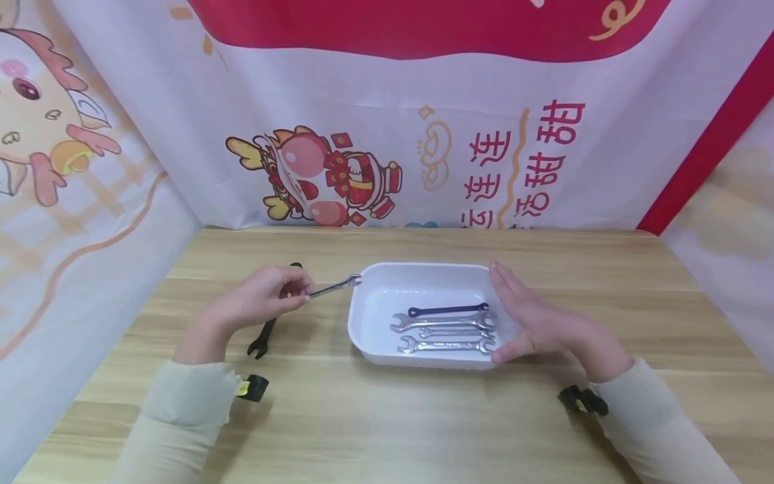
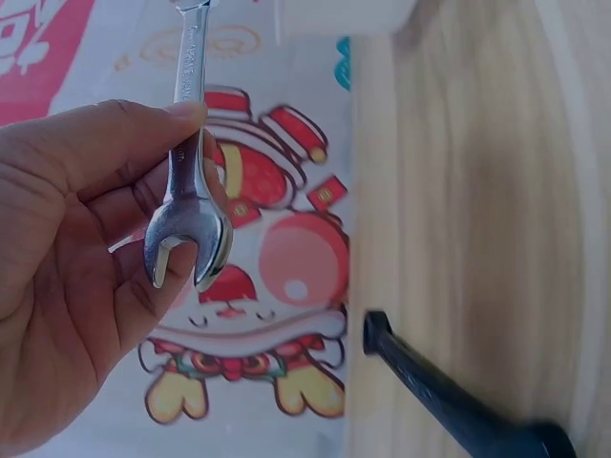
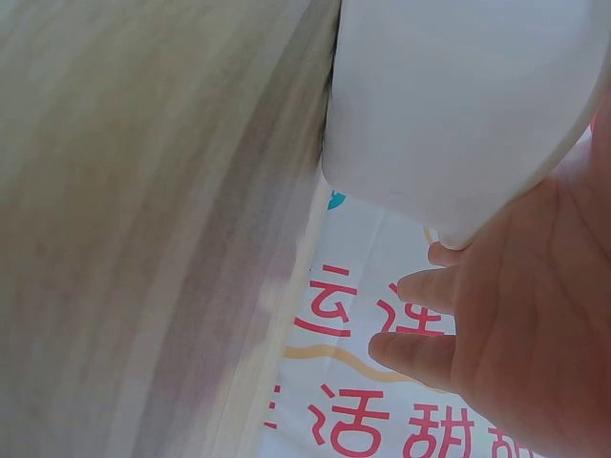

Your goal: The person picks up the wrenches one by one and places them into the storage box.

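My left hand (image 1: 275, 292) pinches a silver open-end wrench (image 1: 334, 288) between thumb and fingers. Its far end hangs at the left rim of a white plastic box (image 1: 423, 364); in the left wrist view the near jaw of the wrench (image 2: 196, 224) shows below my thumb. Spread along the box's right end, my right hand (image 1: 538, 324) touches it with mostly straight fingers, thumb at the front corner. Inside the box lie several wrenches side by side: a dark blue one (image 1: 447, 310), a large silver one (image 1: 441, 321), a thin silver one (image 1: 453, 333) and another silver one (image 1: 446, 345).
A black wrench (image 1: 260, 344) lies on the wooden table (image 1: 387, 430), partly hidden under my left hand; the left wrist view shows it (image 2: 430, 386) too. Printed cloth (image 1: 375, 87) hangs behind the table and along both sides.
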Motion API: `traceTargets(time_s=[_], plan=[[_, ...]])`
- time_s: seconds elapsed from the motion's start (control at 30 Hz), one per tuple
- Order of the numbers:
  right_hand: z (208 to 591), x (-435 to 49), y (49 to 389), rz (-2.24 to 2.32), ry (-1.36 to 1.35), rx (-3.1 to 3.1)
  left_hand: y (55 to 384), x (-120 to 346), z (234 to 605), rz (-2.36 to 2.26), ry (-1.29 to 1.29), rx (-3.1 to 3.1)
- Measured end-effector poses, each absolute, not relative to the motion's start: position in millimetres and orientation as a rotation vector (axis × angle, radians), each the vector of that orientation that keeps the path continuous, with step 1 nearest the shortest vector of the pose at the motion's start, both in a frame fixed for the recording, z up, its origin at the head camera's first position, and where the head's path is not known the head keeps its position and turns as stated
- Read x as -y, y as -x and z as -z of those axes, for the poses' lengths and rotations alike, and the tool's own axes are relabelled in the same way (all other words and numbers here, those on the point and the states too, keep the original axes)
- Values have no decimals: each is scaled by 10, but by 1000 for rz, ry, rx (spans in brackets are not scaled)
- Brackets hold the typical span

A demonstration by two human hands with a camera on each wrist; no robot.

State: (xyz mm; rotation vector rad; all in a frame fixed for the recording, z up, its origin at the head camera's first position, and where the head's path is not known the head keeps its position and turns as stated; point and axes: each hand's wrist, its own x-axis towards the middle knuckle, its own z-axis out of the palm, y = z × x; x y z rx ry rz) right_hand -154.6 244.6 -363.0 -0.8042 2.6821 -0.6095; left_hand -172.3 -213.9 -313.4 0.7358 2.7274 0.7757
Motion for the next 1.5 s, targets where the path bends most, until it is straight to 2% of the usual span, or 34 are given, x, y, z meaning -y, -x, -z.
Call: traceTargets(time_s=[0.47, 0.77, 1.17, 1.5], plan=[[3641, -2456, 1529, 625, 798, -2680, 1627, 1738, 2957, -775, -904, -2690], [3620, -2448, 1518, 640, 768, -2674, 1678, 1494, 2922, -792, -981, -2667], [3652, -2457, 1519, 647, 771, -2664, 1826, 1124, 2998, -792, -1062, -2622], [3658, -2468, 1542, 632, 785, -2673, 2040, 854, 3241, -781, -1094, -2556]])
